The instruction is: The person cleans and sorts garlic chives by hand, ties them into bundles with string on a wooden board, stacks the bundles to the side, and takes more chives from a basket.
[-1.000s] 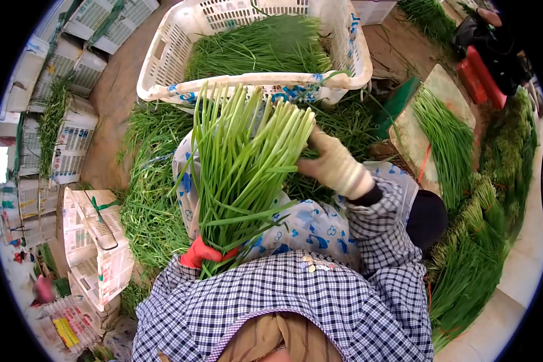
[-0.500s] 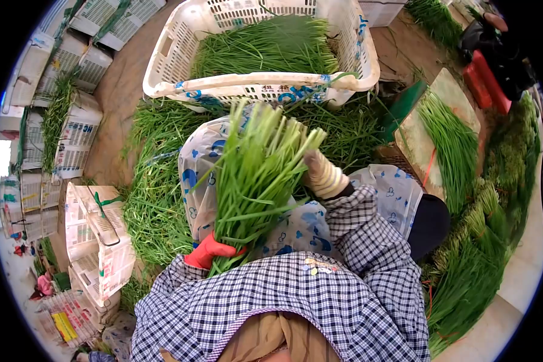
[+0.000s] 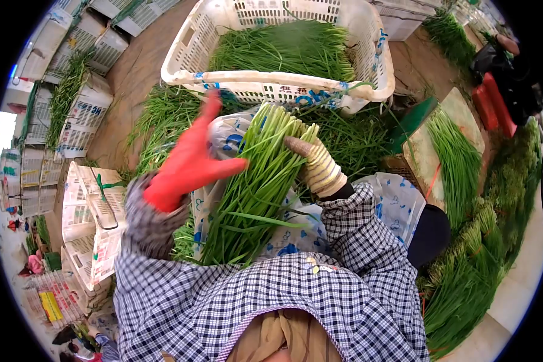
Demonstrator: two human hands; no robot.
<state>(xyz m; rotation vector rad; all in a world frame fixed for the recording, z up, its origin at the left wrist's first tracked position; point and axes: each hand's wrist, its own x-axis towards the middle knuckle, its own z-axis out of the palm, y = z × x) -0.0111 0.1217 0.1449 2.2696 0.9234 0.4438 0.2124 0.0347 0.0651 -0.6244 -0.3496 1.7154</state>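
Observation:
A thick bunch of chives [image 3: 250, 187] lies slanted across my lap, its pale stem ends pointing away from me. My right hand [image 3: 320, 167], in a striped glove with dark fingertips, is closed on the right side of the bunch near the stem ends. My left hand [image 3: 190, 158], in a red glove, is raised on the left with its fingers stretched and thumb spread. Its thumb reaches toward the bunch; whether it touches cannot be told. A clear plastic apron with blue prints [image 3: 295, 226] covers my lap beneath the leaves.
In front stands a white crate [image 3: 241, 77] holding more chives [image 3: 283, 51]. Loose greens [image 3: 356, 136] litter the floor around my legs. On the right, chives rest on a board [image 3: 416, 148], beside heaped bundles [image 3: 464, 277]. White crates [image 3: 87, 111] stack up at left.
My left hand has let go of the leafy end and swung up and forward, opening. The bunch has come down onto my lap, still in my right hand. The view has shifted slightly.

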